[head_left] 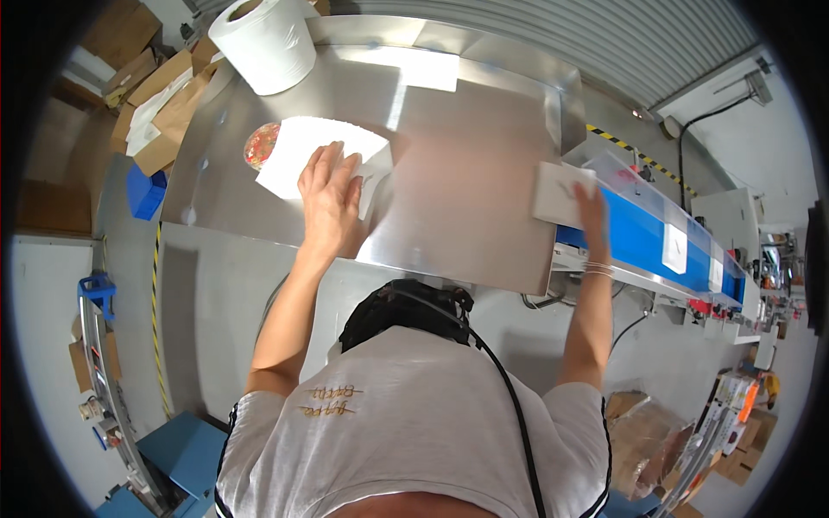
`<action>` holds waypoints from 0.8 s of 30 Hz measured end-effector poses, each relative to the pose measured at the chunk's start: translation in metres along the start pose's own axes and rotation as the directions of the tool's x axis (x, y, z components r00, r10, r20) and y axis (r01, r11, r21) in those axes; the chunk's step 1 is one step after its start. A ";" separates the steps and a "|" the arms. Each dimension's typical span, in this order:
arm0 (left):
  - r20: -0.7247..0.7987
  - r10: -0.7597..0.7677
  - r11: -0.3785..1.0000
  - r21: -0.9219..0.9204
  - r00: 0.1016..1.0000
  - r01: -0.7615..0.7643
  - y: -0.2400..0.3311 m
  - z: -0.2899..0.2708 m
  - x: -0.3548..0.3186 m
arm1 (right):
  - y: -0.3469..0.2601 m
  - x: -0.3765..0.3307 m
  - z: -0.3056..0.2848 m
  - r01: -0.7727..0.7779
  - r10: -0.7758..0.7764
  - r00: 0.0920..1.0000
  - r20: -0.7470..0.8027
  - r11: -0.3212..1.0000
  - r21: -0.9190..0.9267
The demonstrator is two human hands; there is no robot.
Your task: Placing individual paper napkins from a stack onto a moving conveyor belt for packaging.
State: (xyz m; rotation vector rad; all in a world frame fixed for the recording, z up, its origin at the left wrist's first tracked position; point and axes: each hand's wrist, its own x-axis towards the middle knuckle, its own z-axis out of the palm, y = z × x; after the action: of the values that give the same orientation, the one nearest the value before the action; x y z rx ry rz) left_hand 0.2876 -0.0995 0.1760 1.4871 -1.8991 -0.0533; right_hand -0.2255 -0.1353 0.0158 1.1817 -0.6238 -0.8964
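Note:
My left hand [328, 203] rests on white flat packets or sheets [289, 160] on the left of the steel table [458, 207]. Its fingers are stretched out and slightly bent over them. A rounded, red-patterned thing [261, 145] sticks out from under their left end. At the table's right edge, my right hand [592, 216] holds a flat white square packet [557, 192] where the table meets a blue conveyor belt [635, 220]. That hand is smeared by motion, and its fingers show only in part.
A big white paper roll [263, 47] stands at the table's far left corner. Another white sheet [430, 71] lies at the back. Further white packets [674, 249] sit along the belt, beside a clear guard. Open cardboard boxes [164, 108] and a blue bin [145, 192] are at the left.

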 end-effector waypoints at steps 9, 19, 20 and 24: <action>-0.008 0.032 0.999 0.015 0.999 -0.032 0.000 0.004 -0.002 | 0.135 0.088 -0.080 -0.278 -0.125 0.826 0.550 -0.939 0.204; 0.068 0.032 0.998 0.058 0.997 -0.036 -0.003 -0.004 0.007 | 0.157 0.194 -0.194 0.163 0.172 0.983 0.068 -0.979 0.123; 0.052 0.003 0.999 0.050 0.999 -0.005 -0.006 -0.005 0.007 | 0.152 0.185 -0.190 0.015 0.001 0.999 0.050 -0.964 -0.267; 0.019 0.006 0.997 0.079 1.000 -0.007 -0.020 -0.006 0.000 | 0.137 0.114 -0.135 -0.102 -0.181 0.895 0.408 -0.973 -0.208</action>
State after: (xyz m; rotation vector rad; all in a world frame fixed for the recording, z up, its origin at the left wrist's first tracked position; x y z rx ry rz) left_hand 0.3072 -0.1042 0.1717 1.5380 -1.9406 0.0117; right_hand -0.0203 -0.1475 0.1045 -1.2858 1.2749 -1.0101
